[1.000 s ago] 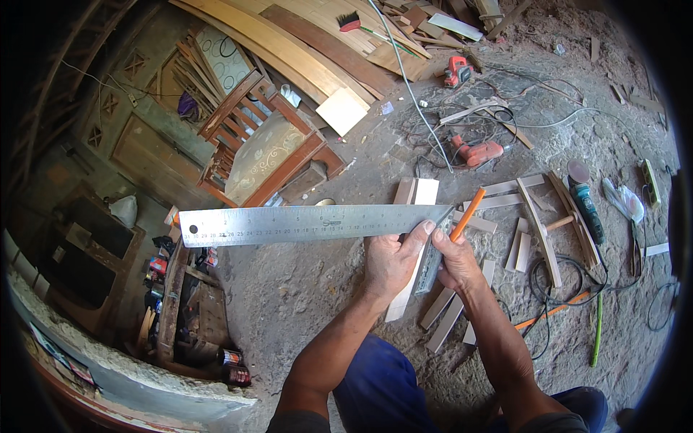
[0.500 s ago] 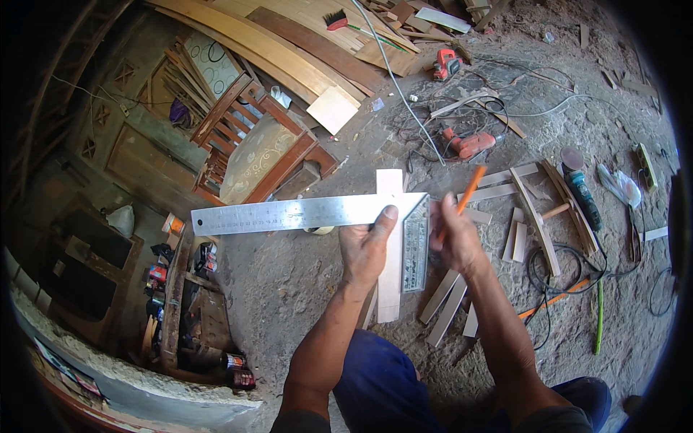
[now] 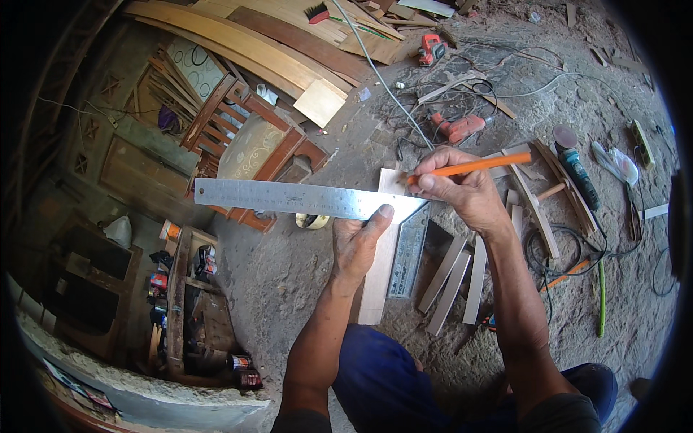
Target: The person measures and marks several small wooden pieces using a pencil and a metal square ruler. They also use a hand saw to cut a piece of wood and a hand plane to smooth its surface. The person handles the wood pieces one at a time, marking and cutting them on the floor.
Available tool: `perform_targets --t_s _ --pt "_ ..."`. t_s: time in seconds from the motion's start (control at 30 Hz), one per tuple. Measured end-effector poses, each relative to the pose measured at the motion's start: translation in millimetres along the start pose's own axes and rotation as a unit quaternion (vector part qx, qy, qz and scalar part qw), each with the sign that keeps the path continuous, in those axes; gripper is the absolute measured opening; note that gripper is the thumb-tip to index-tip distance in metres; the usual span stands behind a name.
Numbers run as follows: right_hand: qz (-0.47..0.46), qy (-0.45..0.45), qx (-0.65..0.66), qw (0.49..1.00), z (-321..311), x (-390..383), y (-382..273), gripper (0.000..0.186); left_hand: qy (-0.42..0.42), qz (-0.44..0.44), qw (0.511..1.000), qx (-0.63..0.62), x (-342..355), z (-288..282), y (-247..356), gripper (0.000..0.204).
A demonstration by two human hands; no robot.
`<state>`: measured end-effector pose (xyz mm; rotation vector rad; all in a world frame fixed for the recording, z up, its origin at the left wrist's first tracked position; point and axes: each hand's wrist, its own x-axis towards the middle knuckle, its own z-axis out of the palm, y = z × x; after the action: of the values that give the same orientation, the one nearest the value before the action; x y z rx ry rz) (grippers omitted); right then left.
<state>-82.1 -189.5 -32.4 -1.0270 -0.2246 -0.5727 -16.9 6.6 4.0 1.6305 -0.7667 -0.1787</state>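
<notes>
My left hand point(image 3: 355, 249) is closed on a metal try square and a pale wooden strip point(image 3: 375, 285), its thumb pressing on the square's long blade point(image 3: 281, 199). The blade crosses the strip and reaches far out to the left. Along the strip's right side runs the square's ribbed stock point(image 3: 408, 260). Pinched in my right hand point(image 3: 469, 193) is an orange pencil point(image 3: 480, 166), held nearly level. Its tip is at the strip's upper part, just beyond the blade; whether it touches the wood I cannot tell.
Cut wooden strips point(image 3: 451, 278) lie beside my right forearm. Farther off are a red drill point(image 3: 460, 128), a red power tool point(image 3: 433, 49), an angle grinder point(image 3: 580, 177) and tangled cables. A wooden chair point(image 3: 249, 155) lies near stacked planks point(image 3: 289, 50). A tape roll point(image 3: 312, 221) sits below the blade.
My right hand has moved up and turned the pencil from steep to nearly level, bringing its tip to the strip. The square and strip have tilted clockwise together in my left hand.
</notes>
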Motion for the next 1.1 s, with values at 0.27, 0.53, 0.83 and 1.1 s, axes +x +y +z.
perform_targets --t_s 0.27,0.53,0.83,1.1 --pt "-0.031 -0.02 -0.05 0.998 1 1 17 0.011 -0.025 -0.007 1.0 -0.011 -1 5 4 0.021" --pt "-0.039 -0.013 -0.069 0.997 1 2 25 0.012 -0.029 -0.01 0.999 -0.009 0 4 3 0.027" --pt "-0.026 -0.03 -0.1 0.994 0 2 20 0.008 -0.027 -0.001 1.0 -0.003 -1 3 -5 0.026" --pt "0.142 0.004 -0.382 0.913 -41 -7 35 0.015 0.035 0.0 0.999 -0.009 4 -22 -8 0.018"
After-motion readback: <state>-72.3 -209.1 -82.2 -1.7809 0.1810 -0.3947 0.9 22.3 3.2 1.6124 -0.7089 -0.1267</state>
